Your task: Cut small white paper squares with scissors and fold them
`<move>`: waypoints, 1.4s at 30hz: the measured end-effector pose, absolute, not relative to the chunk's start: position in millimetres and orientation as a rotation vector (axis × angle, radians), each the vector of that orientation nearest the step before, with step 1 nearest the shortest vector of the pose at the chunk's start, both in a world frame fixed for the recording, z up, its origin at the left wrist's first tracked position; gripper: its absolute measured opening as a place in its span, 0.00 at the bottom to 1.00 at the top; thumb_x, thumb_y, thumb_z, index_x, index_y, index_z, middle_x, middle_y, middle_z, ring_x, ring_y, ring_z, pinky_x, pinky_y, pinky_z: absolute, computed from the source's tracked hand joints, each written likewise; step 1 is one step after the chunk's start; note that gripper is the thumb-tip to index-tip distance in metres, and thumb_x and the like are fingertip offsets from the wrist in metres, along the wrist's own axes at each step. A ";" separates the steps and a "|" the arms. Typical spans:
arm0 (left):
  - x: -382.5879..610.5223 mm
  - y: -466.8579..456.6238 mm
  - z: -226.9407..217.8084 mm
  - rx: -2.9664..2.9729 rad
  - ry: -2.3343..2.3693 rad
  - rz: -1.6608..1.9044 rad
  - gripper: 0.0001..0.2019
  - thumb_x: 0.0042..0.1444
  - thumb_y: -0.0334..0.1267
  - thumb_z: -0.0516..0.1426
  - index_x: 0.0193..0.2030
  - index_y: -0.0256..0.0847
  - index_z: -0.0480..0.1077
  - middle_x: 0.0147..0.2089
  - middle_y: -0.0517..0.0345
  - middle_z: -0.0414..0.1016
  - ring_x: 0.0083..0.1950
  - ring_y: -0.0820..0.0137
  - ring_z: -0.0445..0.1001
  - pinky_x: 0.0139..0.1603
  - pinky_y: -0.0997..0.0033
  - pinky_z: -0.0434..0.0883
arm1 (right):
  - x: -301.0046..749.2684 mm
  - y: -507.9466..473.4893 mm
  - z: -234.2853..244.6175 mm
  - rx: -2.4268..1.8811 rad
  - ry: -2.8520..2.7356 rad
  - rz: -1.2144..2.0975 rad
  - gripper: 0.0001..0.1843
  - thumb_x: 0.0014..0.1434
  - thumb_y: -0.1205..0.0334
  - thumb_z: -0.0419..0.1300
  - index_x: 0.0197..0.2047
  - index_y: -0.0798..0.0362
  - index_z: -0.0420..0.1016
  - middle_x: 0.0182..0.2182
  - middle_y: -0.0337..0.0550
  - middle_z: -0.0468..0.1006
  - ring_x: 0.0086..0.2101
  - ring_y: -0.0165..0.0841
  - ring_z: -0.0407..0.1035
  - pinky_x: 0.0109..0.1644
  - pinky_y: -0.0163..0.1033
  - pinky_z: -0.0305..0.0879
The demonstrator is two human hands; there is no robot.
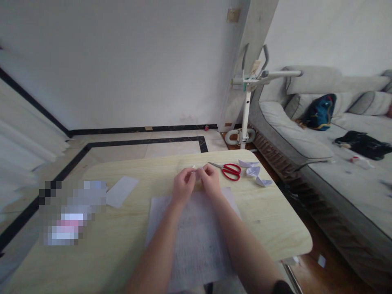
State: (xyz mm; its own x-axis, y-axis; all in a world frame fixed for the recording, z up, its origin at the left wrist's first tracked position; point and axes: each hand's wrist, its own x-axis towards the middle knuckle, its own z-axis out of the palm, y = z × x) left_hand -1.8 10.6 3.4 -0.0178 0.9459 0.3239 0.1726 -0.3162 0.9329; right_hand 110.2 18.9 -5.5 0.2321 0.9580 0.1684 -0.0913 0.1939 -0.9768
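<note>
Both my hands meet over the middle of a light wooden table (275, 220). My left hand (183, 185) and my right hand (210, 179) are closed, pinching a small white piece of paper (194, 168) between their fingertips. Under my forearms lies a large printed paper sheet (196, 241). Red-handled scissors (230, 170) lie just right of my right hand. Beyond them sit three small folded paper shapes (253, 171).
A loose white paper slip (121, 191) lies on the table's left part, next to a blurred-out patch. A grey sofa (321, 134) with a blue bag (320, 112) and dark clothing stands at the right. A white exercise machine (246, 106) stands behind the table.
</note>
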 end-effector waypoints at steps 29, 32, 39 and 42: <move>0.7 17.9 -11.1 1.756 1.192 1.325 0.17 0.63 0.44 0.49 0.52 0.41 0.72 0.54 0.50 0.74 0.56 0.64 0.70 0.60 0.60 0.65 | 104.5 11.0 -4.0 -1.126 -1.295 0.750 0.11 0.60 0.59 0.49 0.29 0.51 0.68 0.23 0.37 0.68 0.26 0.31 0.62 0.32 0.36 0.56; 1.5 18.8 -9.9 1.696 1.234 1.340 0.17 0.62 0.46 0.51 0.50 0.41 0.73 0.52 0.49 0.75 0.54 0.63 0.72 0.55 0.62 0.68 | 104.7 11.7 -3.4 -1.167 -1.285 0.728 0.10 0.59 0.59 0.51 0.30 0.52 0.70 0.21 0.36 0.68 0.25 0.31 0.62 0.30 0.35 0.56; 5.3 14.5 2.9 1.392 1.281 1.356 0.20 0.54 0.51 0.58 0.46 0.38 0.73 0.35 0.52 0.77 0.30 0.69 0.74 0.28 0.73 0.70 | 105.5 12.0 -1.4 -1.195 -1.186 0.711 0.08 0.55 0.60 0.55 0.36 0.54 0.72 0.20 0.33 0.65 0.22 0.28 0.59 0.27 0.33 0.56; 4.8 14.0 8.9 1.201 1.228 1.370 0.19 0.50 0.51 0.60 0.42 0.37 0.73 0.26 0.58 0.73 0.22 0.73 0.68 0.21 0.76 0.65 | 106.0 12.3 -0.4 -1.177 -1.184 0.738 0.10 0.54 0.60 0.56 0.37 0.54 0.74 0.20 0.34 0.66 0.22 0.28 0.60 0.27 0.33 0.57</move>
State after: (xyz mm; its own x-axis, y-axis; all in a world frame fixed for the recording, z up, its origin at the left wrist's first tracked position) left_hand 4.8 14.0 8.9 -0.1121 0.9898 0.0882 -0.0205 -0.0910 0.9956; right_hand 106.0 12.3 -0.4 0.2688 0.9149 0.3013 0.1326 0.2746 -0.9524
